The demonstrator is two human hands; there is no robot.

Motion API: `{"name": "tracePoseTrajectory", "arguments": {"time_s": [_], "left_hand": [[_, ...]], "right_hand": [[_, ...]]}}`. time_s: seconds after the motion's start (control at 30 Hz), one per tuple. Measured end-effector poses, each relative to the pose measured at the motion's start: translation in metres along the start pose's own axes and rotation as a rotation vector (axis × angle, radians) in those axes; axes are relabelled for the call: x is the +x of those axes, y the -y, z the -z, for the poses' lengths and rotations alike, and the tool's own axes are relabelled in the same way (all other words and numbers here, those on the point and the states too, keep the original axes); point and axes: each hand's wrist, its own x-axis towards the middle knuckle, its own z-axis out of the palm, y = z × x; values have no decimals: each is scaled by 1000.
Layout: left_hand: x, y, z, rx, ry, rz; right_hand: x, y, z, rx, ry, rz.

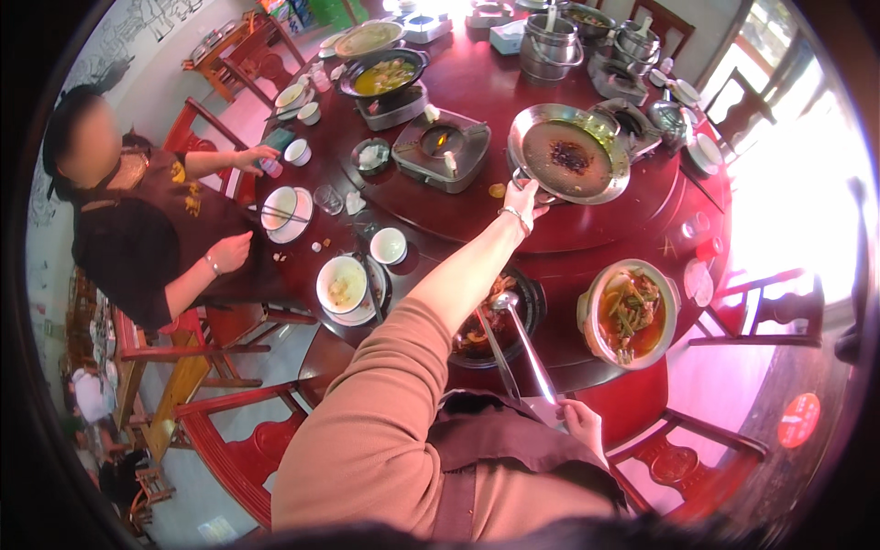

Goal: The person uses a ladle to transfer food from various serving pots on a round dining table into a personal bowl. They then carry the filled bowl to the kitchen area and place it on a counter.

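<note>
My left hand (pixel 524 199) reaches across the table and grips the near loop handle of a wide metal pan (pixel 536 148), tilted, with a dark burnt patch on its bottom. My right hand (pixel 583 423) is low at the table's near edge, fingers curled beside the handle end of a metal spoon (pixel 526 344); whether it grips the handle is unclear. The spoon's bowl rests in a black pot (pixel 535 295) of food, partly hidden under my left arm. Metal tongs (pixel 496 350) lean in that pot too. Right of it stands a pale pot (pixel 672 309) of red broth.
A portable gas stove (pixel 440 151) burns with a small flame. Beyond it are a black pot of yellow soup (pixel 381 77) and metal buckets (pixel 546 51). A person (pixel 158 206) stands left, near bowls (pixel 342 283) and cups (pixel 388 245). Red wooden chairs (pixel 247 440) surround the table.
</note>
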Motion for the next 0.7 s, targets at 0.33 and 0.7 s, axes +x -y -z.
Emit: {"name": "tracePoseTrajectory", "arguments": {"time_s": [0.33, 0.7], "left_hand": [[-14, -83, 170, 1337, -588, -650], [-4, -60, 118, 1560, -1001, -434]], "right_hand": [[7, 20, -27, -35, -48, 30], [0, 16, -38, -242, -22, 88]]}}
